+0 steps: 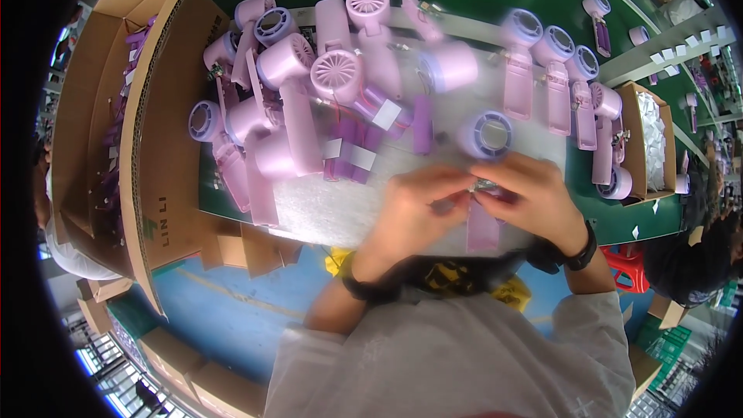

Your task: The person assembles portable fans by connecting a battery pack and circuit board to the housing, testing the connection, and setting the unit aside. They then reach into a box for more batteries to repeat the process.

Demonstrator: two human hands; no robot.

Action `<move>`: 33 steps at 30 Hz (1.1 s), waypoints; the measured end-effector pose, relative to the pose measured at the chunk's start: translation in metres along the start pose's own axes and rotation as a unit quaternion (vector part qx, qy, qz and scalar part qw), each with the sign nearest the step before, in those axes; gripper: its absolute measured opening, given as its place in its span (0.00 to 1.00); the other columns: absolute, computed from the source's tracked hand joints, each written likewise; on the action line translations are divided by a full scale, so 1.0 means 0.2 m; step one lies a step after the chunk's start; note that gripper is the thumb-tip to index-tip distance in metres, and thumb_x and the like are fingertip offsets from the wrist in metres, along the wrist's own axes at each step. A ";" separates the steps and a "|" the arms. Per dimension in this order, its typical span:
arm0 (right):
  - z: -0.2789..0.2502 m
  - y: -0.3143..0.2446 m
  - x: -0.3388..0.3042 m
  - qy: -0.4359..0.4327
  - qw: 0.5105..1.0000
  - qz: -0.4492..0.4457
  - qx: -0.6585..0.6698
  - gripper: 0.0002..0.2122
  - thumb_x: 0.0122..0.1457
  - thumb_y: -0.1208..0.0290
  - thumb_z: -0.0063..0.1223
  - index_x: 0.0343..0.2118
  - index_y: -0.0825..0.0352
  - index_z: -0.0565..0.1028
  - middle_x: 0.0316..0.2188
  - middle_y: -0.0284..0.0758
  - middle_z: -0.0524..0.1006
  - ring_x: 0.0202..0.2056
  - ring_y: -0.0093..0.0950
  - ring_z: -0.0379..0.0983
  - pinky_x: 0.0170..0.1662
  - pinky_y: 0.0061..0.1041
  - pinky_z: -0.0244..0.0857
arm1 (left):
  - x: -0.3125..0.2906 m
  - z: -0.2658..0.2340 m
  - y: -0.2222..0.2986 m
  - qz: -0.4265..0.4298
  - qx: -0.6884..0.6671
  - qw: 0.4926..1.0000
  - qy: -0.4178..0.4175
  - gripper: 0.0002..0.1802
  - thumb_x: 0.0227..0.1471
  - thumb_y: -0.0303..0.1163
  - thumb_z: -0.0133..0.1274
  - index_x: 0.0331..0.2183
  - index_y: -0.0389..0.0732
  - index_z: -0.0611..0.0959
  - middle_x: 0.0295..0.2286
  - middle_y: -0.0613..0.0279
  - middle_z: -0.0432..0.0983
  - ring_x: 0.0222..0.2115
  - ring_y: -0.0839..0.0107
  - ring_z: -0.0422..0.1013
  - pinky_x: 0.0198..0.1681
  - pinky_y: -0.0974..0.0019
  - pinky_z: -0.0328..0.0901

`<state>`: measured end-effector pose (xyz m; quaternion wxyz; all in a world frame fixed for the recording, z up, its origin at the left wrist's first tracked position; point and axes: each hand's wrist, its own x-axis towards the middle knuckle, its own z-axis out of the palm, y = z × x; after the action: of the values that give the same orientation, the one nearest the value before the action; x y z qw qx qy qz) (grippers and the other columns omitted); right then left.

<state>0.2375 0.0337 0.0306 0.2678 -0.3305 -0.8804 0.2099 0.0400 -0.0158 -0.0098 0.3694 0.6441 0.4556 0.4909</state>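
A pink handheld fan (483,230) with a lavender ring on its head lies in front of me, its handle pointing toward me. My left hand (422,205) pinches at the neck of this fan from the left. From the other side my right hand (534,192) closes its fingers on the same spot. Between the fingertips shows a small circuit board (485,183), partly hidden and blurred. Left of the fan, a bare purple battery cell (422,125) lies near several battery cells with white labels (352,153).
Several pink fan bodies (290,116) are heaped at the left; more fans with open handles (517,81) line the right. A large cardboard box (166,131) stands at the left edge. Another box (635,139) holds white slips. A foam sheet (325,209) covers part of the green table.
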 end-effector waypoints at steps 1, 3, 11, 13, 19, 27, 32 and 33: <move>0.00 0.00 0.00 -0.003 1.000 -0.001 0.000 0.16 0.44 0.74 0.67 0.39 0.60 0.80 0.23 0.30 0.74 0.20 0.27 0.74 0.21 0.25 0.68 | 0.00 0.00 0.00 -0.002 0.006 1.000 -0.008 0.15 0.40 0.17 0.61 0.36 0.36 0.86 0.33 0.56 0.82 0.28 0.68 0.79 0.30 0.70 0.73; 0.00 0.01 0.00 -0.005 1.000 -0.003 0.000 0.16 0.44 0.74 0.67 0.39 0.59 0.80 0.23 0.30 0.74 0.19 0.27 0.73 0.21 0.25 0.68 | 0.00 0.00 -0.01 -0.001 0.004 1.000 -0.004 0.15 0.40 0.17 0.61 0.36 0.36 0.86 0.32 0.56 0.82 0.28 0.68 0.79 0.29 0.70 0.73; 0.02 0.00 0.00 -0.001 1.000 -0.007 0.003 0.16 0.43 0.74 0.67 0.39 0.59 0.81 0.22 0.30 0.73 0.19 0.27 0.73 0.21 0.24 0.68 | 0.00 -0.01 -0.02 0.017 0.017 1.000 -0.007 0.15 0.39 0.17 0.61 0.35 0.36 0.86 0.30 0.59 0.82 0.25 0.69 0.78 0.27 0.70 0.71; 0.02 -0.01 0.00 0.002 1.000 0.004 -0.008 0.17 0.43 0.75 0.68 0.39 0.59 0.81 0.22 0.30 0.74 0.19 0.27 0.73 0.21 0.25 0.68 | 0.01 -0.01 -0.02 0.023 0.016 1.000 -0.013 0.14 0.39 0.17 0.61 0.34 0.35 0.86 0.29 0.59 0.82 0.25 0.69 0.77 0.26 0.70 0.71; 0.04 -0.01 -0.02 0.023 0.998 0.040 0.036 0.16 0.44 0.76 0.68 0.39 0.62 0.81 0.24 0.31 0.76 0.21 0.26 0.75 0.22 0.23 0.69 | 0.00 0.00 -0.05 0.009 -0.008 1.000 -0.028 0.17 0.40 0.17 0.61 0.37 0.37 0.85 0.32 0.57 0.80 0.26 0.71 0.77 0.27 0.71 0.70; 0.06 -0.04 -0.08 0.060 0.967 0.193 0.156 0.11 0.49 0.77 0.67 0.36 0.67 0.81 0.28 0.34 0.77 0.22 0.23 0.76 0.24 0.21 0.68 | 0.00 0.07 0.02 -0.038 0.011 0.999 -0.026 0.26 0.40 0.18 0.60 0.46 0.40 0.79 0.42 0.55 0.75 0.26 0.72 0.76 0.28 0.68 0.71; 0.05 -0.05 -0.10 0.072 0.959 0.222 0.160 0.09 0.49 0.78 0.66 0.35 0.68 0.81 0.28 0.34 0.77 0.23 0.24 0.75 0.24 0.22 0.68 | -0.01 0.10 0.04 -0.022 0.075 0.997 -0.013 0.29 0.40 0.18 0.59 0.48 0.42 0.78 0.41 0.57 0.75 0.24 0.71 0.75 0.29 0.68 0.71; 0.04 -0.04 -0.10 0.067 0.963 0.212 0.155 0.09 0.49 0.78 0.66 0.35 0.68 0.81 0.28 0.34 0.77 0.23 0.24 0.75 0.25 0.22 0.68 | -0.01 0.10 0.03 -0.015 0.076 0.997 -0.015 0.29 0.39 0.18 0.59 0.48 0.42 0.78 0.40 0.57 0.75 0.24 0.71 0.74 0.30 0.68 0.71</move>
<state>0.2410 0.0125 0.0218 0.3230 -0.4774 -0.7270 0.3731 0.0597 -0.0208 -0.0087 0.3331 0.6707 0.4959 0.4397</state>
